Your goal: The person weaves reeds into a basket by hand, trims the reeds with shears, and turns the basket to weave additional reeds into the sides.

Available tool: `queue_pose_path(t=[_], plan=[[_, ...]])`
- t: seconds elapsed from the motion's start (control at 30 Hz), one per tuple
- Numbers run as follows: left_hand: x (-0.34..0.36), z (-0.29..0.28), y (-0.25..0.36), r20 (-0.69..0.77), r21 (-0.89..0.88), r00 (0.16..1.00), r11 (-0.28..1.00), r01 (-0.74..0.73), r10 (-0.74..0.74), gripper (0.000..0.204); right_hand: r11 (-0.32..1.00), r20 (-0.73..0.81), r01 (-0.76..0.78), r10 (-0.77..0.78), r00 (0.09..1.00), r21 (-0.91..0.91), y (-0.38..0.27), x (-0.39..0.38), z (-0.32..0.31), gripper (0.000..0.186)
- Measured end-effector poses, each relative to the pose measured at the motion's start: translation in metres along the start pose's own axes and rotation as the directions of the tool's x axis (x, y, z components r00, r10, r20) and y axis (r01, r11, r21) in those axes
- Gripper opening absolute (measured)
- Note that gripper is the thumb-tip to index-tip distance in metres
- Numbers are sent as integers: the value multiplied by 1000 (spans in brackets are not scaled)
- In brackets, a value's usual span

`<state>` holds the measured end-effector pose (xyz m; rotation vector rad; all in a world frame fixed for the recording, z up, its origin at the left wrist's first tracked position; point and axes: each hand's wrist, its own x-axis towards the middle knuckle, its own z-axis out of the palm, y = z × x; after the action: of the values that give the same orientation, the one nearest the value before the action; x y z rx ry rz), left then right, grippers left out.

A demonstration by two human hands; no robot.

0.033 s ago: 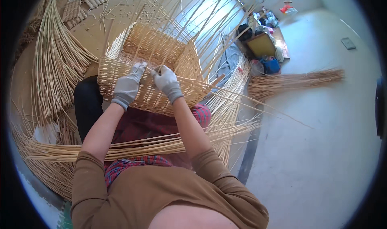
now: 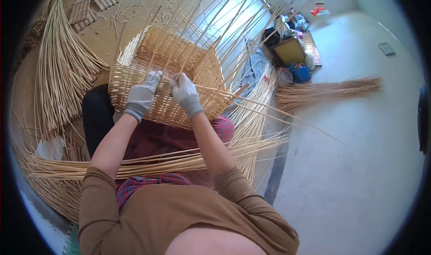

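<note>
One golden, rectangular wicker basket [image 2: 173, 113] sits on the person's lap, with open, smooth grey floor [image 2: 350, 138] well to its right and a fan-shaped bundle of straw-coloured rods [image 2: 63, 75] just beside its left edge. Its mouth faces up and away; its long axis runs left to right. At the near rim, the grey-gloved left hand [image 2: 143, 94] clamps the wall, the grey-gloved right hand [image 2: 185, 93] closes on thin pale weaving rods [image 2: 268, 105] trailing rightward. Inside, woven far wall shows; the hands partly hide the base.
</note>
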<state>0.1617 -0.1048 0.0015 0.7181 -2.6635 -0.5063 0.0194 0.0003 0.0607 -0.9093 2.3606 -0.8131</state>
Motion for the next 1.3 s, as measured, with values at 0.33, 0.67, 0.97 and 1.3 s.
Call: queue_pose_path(t=[0.33,0.67,0.97,1.3], plan=[[-14,-31,15,-143,-165,987,982,-92,69,65,917,528,359,-221,820,-173,58,-190,6,24],[-78,-129,-92,-125,-344,971,927,151,-204,17,835,-747,39,-511,426,-549,120,-170,-133,17],[-32,-112,22,-236,-353,936,874,-333,261,25,324,-554,615,-268,788,719,24,-141,-65,20],[1,-40,-33,-306,-630,946,768,-118,-106,63,561,-583,400,190,790,725,61,-113,-85,19]])
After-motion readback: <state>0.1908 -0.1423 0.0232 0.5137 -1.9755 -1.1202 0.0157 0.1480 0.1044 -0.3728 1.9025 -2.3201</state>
